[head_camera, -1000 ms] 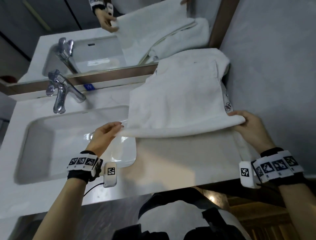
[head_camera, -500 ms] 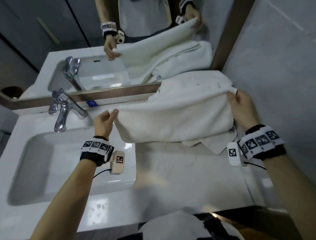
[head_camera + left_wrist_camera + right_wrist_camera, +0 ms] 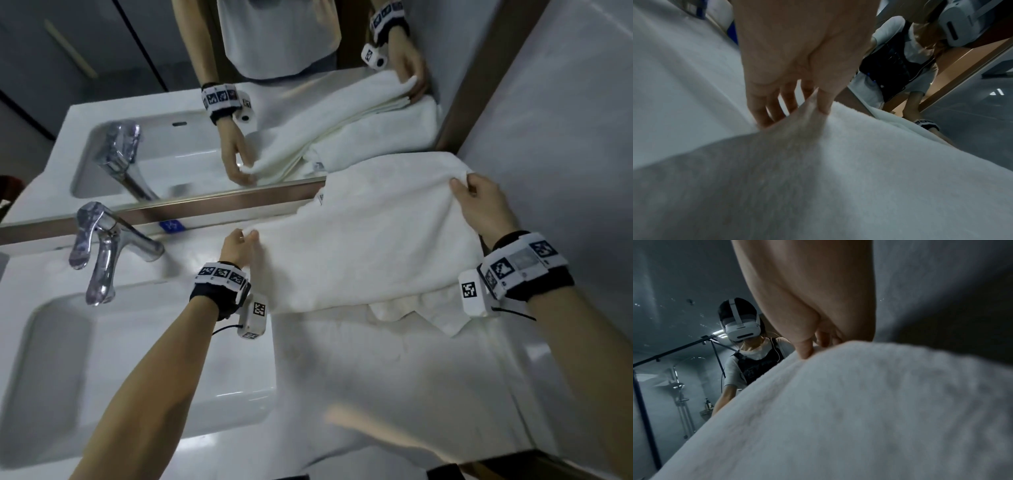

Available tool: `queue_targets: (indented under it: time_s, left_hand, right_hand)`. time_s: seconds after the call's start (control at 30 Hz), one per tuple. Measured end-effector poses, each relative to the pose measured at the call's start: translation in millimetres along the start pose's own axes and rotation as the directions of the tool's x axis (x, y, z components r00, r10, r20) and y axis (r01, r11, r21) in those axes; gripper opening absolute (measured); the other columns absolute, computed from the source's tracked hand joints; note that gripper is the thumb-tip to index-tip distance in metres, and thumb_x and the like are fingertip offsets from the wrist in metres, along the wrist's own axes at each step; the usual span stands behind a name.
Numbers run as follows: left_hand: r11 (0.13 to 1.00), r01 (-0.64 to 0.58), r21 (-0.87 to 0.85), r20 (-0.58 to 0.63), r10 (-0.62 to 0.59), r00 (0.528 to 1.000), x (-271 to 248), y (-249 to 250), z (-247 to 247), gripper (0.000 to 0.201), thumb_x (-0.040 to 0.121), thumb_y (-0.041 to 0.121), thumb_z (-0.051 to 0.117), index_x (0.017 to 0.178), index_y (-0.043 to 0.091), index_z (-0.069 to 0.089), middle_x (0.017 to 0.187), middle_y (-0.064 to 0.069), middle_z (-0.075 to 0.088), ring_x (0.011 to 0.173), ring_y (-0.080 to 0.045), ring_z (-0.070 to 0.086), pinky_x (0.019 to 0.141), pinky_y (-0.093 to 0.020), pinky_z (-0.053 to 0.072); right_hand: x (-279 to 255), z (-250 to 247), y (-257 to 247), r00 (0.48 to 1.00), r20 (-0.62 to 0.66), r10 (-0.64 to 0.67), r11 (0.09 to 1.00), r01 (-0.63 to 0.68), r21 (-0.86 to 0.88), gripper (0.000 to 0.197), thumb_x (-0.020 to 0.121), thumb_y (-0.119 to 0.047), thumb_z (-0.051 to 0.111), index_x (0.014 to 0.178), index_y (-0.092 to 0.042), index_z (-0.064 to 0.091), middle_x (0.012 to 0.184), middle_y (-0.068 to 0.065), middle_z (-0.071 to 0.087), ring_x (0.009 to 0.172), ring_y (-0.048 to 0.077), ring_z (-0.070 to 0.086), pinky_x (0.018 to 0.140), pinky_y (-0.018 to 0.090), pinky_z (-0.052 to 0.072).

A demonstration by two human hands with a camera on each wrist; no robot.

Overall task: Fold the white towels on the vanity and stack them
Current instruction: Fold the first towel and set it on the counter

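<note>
Towel (image 3: 370, 236) lay long-axis left to right at frame centre-right, left hand (image 3: 236, 248) pinching its left corner, right hand (image 3: 479, 205) gripping its upper-right corner.

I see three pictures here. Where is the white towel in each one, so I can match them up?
Head: the towel lies right of centre, against the mirror, a hand on each far corner.
Left wrist: it fills the lower half, under the fingers.
Right wrist: it fills the lower right.
Shared landmark: the left hand pinching the towel's corner.
</note>
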State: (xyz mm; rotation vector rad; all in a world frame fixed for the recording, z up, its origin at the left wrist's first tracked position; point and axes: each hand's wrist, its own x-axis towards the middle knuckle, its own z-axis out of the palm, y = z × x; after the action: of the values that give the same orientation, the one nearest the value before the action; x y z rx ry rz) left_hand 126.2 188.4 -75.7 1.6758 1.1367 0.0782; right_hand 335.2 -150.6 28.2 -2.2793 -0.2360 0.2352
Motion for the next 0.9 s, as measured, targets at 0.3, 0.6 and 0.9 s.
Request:
queue_targets:
  time_s: [0.3,0.6,0.9]
  left_hand:
    - [0.98,0.2,0.013,0.207,-0.198,0.958,-5,14,-2,0.061,0.066,0.035,0.075,0.108,0.006,0.043,0.087,-0.007,0.055,0.083,-0.023,0.056,0.078,-0.035,0.046]
    - [0.95,-0.085,-0.299,0.227,0.158,0.961,-41,8,-27,0.033,0.091,0.031,0.059,0.116,0.011,0.061,0.108,-0.009,0.069,0.094,-0.023,0.067,0.079,-0.032,0.052]
    - [0.924,-0.362,-0.126,0.212,0.381,0.9,-80,3,-70,0.028,0.082,0.007,0.068,0.076,0.027,0.05,0.082,0.003,0.057,0.075,-0.017,0.055,0.067,-0.027,0.042]
  right_hand:
    - [4,-4,-5,0.984,0.172,-0.045,0.976,0.006,0.217,0.04,0.082,-0.029,0.071,0.118,-0.02,0.057,0.114,0.001,0.062,0.099,0.012,0.06,0.087,0.025,0.05]
    - [-13,-19,-10,0.979,0.164,-0.122,0.969,0.081,0.235,0.027,0.083,-0.029,0.07,0.106,-0.016,0.064,0.107,0.007,0.067,0.091,0.012,0.064,0.086,0.029,0.053]
    - [-54,-45,-10,0.96,0.137,-0.242,0.962,0.219,0.164,0.022,0.081,-0.025,0.072,0.101,-0.017,0.065,0.088,-0.013,0.063,0.077,-0.005,0.059,0.076,0.014,0.048]
